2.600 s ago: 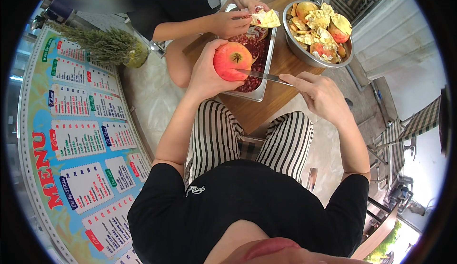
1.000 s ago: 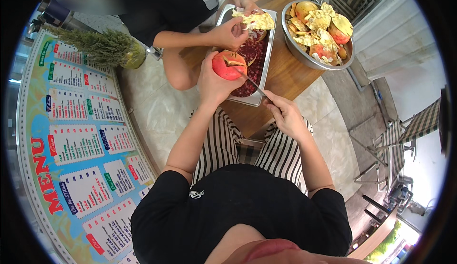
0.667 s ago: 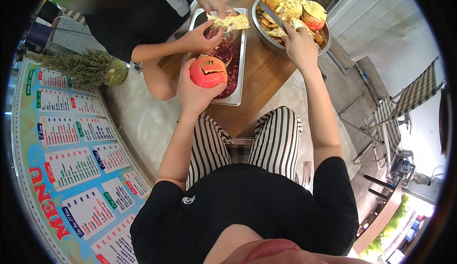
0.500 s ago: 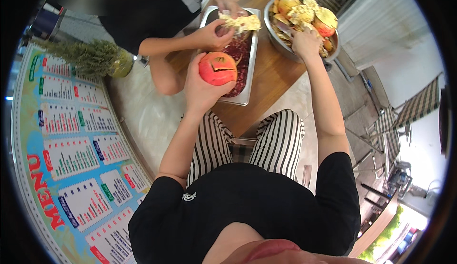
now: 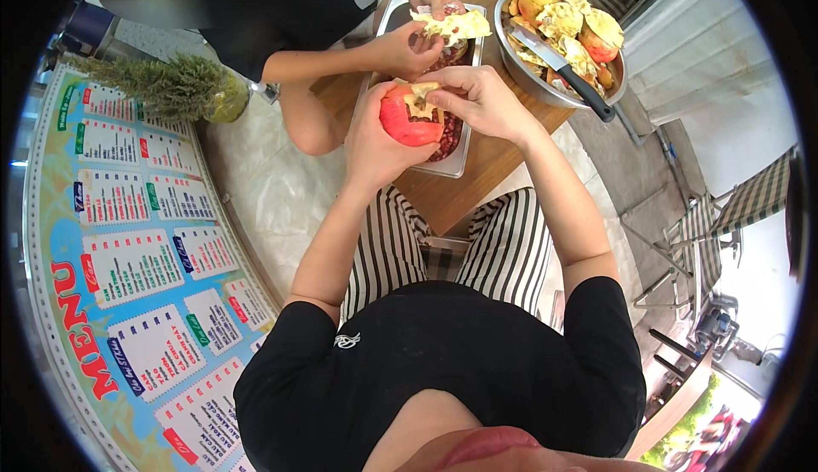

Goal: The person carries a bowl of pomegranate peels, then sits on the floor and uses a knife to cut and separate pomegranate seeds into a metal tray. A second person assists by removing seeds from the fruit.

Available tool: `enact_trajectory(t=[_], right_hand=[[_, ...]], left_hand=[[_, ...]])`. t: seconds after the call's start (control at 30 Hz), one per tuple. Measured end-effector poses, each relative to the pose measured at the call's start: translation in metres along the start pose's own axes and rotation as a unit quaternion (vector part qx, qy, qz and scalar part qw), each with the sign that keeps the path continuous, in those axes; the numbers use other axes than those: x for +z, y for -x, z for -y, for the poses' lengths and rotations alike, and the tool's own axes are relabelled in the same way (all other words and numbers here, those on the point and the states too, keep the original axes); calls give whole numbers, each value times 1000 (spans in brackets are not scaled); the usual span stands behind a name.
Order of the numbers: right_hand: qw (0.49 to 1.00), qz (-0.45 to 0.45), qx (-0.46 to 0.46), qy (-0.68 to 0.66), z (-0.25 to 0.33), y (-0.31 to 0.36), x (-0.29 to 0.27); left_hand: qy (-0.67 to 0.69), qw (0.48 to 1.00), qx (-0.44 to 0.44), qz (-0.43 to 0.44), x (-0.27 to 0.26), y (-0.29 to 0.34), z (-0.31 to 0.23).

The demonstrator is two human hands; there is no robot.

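Observation:
My left hand (image 5: 381, 150) is wrapped round a red pomegranate (image 5: 407, 131) above the near part of a steel tray (image 5: 460, 158). A square opening is cut in the pomegranate's top, showing pale pith and dark seeds. At that opening, the thumb and fingers of my right hand (image 5: 484, 104) grip a piece of cut rind (image 5: 421, 97). Loose red seeds (image 5: 457, 135) lie in the tray below. Across the tray, a co-worker's two hands (image 5: 409, 49) hold a pale yellow piece of pomegranate (image 5: 453, 25) with some seeds on it.
A steel bowl (image 5: 521, 80) at the right holds pomegranates and peels. A black-handled knife (image 5: 569, 76) lies across it, its handle over the rim. Bowl and tray stand on a wooden table (image 5: 452, 199). A potted plant (image 5: 183, 97) and a menu board (image 5: 145, 267) are at the left.
My right hand has left the bowl, where the knife now lies in plain view, and has come left to the pomegranate's cut top. My left hand still holds the pomegranate.

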State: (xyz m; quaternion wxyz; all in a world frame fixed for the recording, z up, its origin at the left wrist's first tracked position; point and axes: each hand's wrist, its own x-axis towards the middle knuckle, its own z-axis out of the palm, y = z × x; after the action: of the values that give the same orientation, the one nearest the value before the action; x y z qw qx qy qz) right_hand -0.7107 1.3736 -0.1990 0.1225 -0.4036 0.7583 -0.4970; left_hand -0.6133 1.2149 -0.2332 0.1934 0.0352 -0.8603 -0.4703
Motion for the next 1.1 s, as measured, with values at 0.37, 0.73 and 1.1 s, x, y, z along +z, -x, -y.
enact_trajectory(t=[0.37,0.73,1.1], right_hand=[[811,-302,137,-482,-33,8,3],[799,-230,323,452,-68,42,-157],[833,-103,311,446,-54,64,-123]], left_hand=[[124,991,7,-55,17,-1,21],[459,879,-114,63,-3,-6,33],[713,649,-250,86,4,-3,1]])
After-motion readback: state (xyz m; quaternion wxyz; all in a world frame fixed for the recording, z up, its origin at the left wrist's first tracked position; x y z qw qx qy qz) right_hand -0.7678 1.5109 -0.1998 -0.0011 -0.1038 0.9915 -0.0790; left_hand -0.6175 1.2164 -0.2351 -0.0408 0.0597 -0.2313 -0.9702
